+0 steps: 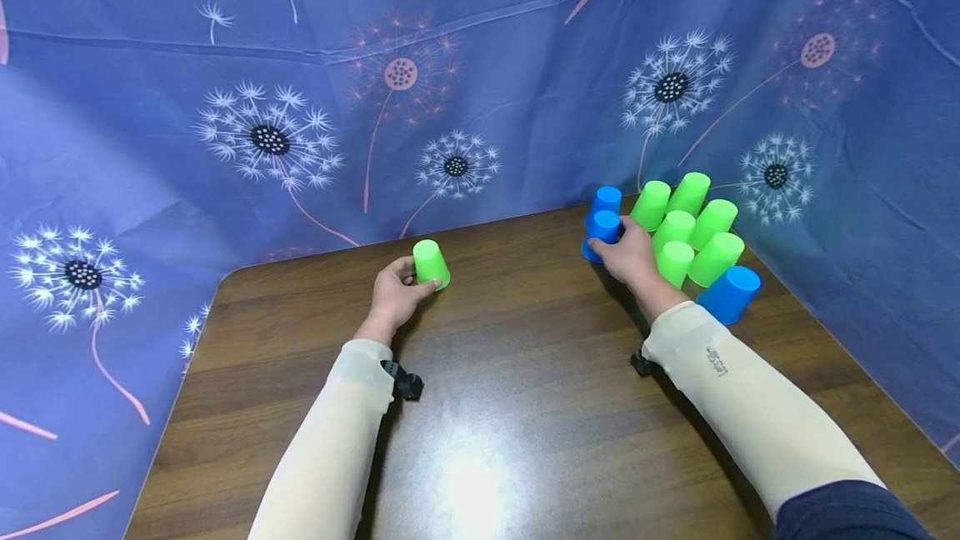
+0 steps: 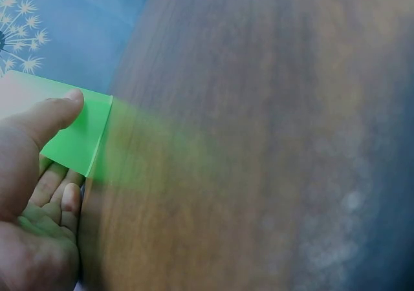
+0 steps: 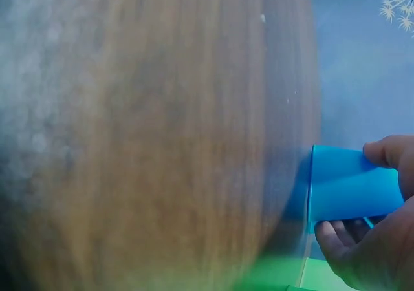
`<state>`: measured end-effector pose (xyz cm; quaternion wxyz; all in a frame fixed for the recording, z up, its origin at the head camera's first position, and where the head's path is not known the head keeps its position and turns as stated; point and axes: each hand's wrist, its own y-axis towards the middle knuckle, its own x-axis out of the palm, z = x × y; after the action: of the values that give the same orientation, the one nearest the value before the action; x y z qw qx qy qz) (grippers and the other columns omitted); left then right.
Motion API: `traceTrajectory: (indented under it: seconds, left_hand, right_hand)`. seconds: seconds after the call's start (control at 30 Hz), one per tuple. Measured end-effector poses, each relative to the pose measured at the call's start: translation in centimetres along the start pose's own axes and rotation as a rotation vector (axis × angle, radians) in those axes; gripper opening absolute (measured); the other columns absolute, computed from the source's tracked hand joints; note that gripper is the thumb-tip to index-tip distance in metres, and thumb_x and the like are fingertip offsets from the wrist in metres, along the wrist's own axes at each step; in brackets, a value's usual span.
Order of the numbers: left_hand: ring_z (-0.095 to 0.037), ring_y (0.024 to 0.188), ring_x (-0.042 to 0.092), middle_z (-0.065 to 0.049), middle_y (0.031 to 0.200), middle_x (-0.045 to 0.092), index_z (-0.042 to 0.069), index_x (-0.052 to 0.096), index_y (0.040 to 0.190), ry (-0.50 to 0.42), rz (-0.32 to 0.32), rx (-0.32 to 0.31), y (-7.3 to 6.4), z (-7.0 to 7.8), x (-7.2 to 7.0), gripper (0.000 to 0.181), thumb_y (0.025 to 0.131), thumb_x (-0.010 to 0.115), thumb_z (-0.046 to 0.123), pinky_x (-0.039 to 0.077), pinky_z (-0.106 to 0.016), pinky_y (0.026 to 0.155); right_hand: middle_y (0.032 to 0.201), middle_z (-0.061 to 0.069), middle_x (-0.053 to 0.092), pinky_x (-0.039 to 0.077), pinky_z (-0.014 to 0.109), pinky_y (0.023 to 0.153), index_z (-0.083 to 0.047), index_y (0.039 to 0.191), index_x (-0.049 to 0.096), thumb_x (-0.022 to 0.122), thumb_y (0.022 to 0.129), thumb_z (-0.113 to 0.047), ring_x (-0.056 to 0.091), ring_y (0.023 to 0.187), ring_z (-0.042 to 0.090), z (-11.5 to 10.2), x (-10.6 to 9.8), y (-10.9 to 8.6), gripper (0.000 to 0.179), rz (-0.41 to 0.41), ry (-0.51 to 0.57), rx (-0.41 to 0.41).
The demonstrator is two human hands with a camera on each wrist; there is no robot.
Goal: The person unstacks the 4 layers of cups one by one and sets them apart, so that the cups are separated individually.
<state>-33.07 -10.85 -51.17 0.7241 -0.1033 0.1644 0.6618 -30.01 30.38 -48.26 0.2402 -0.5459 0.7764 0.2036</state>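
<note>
My left hand [image 1: 395, 297] holds a green cup [image 1: 431, 263], upside down, at the table's back left of centre. In the left wrist view the thumb lies on the green cup's side [image 2: 81, 132], with the fingers around its far side. My right hand [image 1: 630, 255] grips a blue cup [image 1: 604, 227] at the back right, thumb and fingers on opposite sides of it. The right wrist view shows that blue cup [image 3: 352, 184] with its rim toward the table. Another blue cup [image 1: 607, 198] stands just behind it, partly hidden.
Several upside-down green cups [image 1: 716, 257] stand in a cluster right of my right hand. One more blue cup [image 1: 730, 294] is at the cluster's near end, beside the right forearm. A patterned blue cloth [image 1: 525, 132] hangs along the back edge of the wooden table [image 1: 510, 340].
</note>
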Motion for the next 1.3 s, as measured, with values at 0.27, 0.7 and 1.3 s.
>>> traceTrajectory:
  seconds: [0.27,0.7,1.3]
  left_hand:
    - [-0.032,0.121,0.063,-0.020,0.130,0.069,-0.002,0.062,0.137,0.015,0.003,0.002,-0.2,0.1,0.0,0.058,0.086,0.088,0.012,0.048,-0.043,0.106]
    - [-0.034,0.122,0.063,-0.021,0.130,0.067,-0.005,0.061,0.137,0.018,-0.012,-0.001,0.7,1.5,0.9,0.057,0.087,0.085,0.007,0.049,-0.045,0.105]
    - [-0.034,0.116,0.064,-0.017,0.130,0.066,0.003,0.058,0.135,0.058,-0.127,0.075,4.1,8.0,8.7,0.058,0.086,0.087,0.011,0.053,-0.048,0.100]
  right_hand:
    - [0.147,0.033,0.051,0.040,0.064,0.113,0.009,0.151,0.041,0.071,0.100,-0.027,0.048,0.137,0.050,0.2,0.0,0.0,0.068,-0.002,-0.015,-0.011]
    - [0.144,0.032,0.052,0.040,0.064,0.113,0.009,0.149,0.042,0.070,0.102,-0.023,0.049,0.135,0.050,0.4,-0.5,-0.4,0.063,-0.002,-0.022,-0.042]
    - [0.141,0.031,0.056,0.042,0.062,0.112,0.008,0.146,0.045,0.070,0.101,-0.023,0.053,0.132,0.048,0.8,-0.4,-0.3,0.060,0.021,-0.029,-0.057]
